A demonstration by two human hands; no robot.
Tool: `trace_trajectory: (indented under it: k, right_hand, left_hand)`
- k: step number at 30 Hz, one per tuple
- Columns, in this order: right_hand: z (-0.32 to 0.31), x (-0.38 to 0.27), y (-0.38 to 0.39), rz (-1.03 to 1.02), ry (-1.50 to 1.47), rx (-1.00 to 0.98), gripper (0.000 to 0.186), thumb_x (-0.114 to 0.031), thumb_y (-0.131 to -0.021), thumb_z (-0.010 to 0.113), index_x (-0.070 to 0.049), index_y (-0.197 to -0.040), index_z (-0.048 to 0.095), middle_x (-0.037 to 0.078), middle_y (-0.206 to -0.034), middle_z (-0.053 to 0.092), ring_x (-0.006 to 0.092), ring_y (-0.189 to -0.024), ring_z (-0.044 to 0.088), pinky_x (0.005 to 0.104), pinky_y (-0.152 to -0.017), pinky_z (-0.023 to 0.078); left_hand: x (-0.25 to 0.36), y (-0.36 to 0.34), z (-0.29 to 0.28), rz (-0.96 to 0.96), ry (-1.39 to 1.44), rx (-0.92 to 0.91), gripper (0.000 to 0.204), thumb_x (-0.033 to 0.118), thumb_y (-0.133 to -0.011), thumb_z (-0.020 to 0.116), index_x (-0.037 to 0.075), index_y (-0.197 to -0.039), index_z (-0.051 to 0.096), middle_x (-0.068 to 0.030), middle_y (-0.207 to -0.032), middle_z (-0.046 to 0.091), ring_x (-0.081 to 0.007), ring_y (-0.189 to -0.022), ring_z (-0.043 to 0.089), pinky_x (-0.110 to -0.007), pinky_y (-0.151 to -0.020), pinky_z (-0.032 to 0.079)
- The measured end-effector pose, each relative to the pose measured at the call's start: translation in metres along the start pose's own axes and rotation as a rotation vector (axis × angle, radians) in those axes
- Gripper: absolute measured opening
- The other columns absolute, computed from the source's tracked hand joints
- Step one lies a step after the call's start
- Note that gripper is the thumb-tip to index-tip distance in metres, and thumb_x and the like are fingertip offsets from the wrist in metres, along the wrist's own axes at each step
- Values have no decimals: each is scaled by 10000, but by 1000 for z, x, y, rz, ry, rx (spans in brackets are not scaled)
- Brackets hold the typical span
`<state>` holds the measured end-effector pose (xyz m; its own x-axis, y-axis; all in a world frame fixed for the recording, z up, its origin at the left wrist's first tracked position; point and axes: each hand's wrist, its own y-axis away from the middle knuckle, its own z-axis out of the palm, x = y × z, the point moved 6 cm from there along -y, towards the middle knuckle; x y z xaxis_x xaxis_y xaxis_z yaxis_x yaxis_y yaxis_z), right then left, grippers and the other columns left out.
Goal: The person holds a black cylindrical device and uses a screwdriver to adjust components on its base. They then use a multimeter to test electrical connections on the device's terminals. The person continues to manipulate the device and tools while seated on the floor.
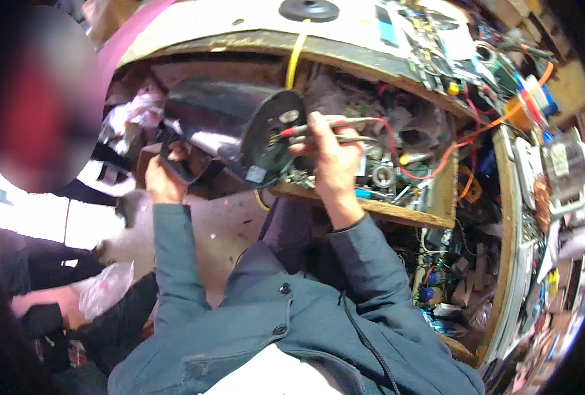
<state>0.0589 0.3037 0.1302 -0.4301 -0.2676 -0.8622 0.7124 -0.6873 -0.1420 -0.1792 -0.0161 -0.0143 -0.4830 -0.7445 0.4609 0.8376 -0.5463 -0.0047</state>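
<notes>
A black electric kettle (203,105) is tipped on its side over the open drawer, its round underside (256,161) turned to the right. My left hand (165,176) is closed around the kettle's handle (190,174). My right hand (340,164) grips two test probes (342,123) between thumb and fingers. The red tip of one probe is at the metal contacts in the middle of the underside; whether it touches them I cannot tell. The second probe's tip is hard to make out. A red lead (431,170) trails from the probes to the right.
A wooden drawer (398,214) full of small parts and tools stands open under the worktable (240,20). A yellow cable (297,56) hangs over the table edge near a black round disc (309,9). Cluttered shelves (556,263) line the right. Another person (42,112) is at the left.
</notes>
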Motion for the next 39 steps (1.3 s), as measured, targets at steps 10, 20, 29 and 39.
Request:
trace_trajectory:
  k: [10,20,29,39]
  right_hand:
    - [6,0,2,10,-53,-27,173,-160,-997,768,-8,-1012,687,74,-899,694,182,-703,730,340,-583,670]
    - [9,7,2,82,-35,-59,154,-178,-1042,705,-33,-991,701,62,-867,732,153,-719,742,308,-597,646]
    - [6,5,-3,57,-118,-35,148,-143,-1060,682,-8,-1003,663,90,-900,743,167,-762,754,295,-584,647]
    - [1,3,-1,21,-52,-11,154,-157,-1045,696,-19,-977,691,85,-829,727,201,-669,753,328,-568,643]
  left_hand:
    - [-16,23,52,-58,236,215,248,172,-1010,342,-5,-970,512,-79,-763,476,-214,-707,515,-359,-726,528]
    - [25,9,-75,41,-322,393,287,348,-1059,578,105,-1110,722,-19,-887,715,-189,-810,657,-387,-819,556]
    - [-9,16,23,24,-182,525,314,326,-1064,494,121,-844,586,-5,-741,587,-171,-714,619,-348,-747,565]
    - [-20,17,47,21,-118,462,255,263,-1053,526,71,-956,662,-17,-744,642,-170,-677,621,-366,-732,559]
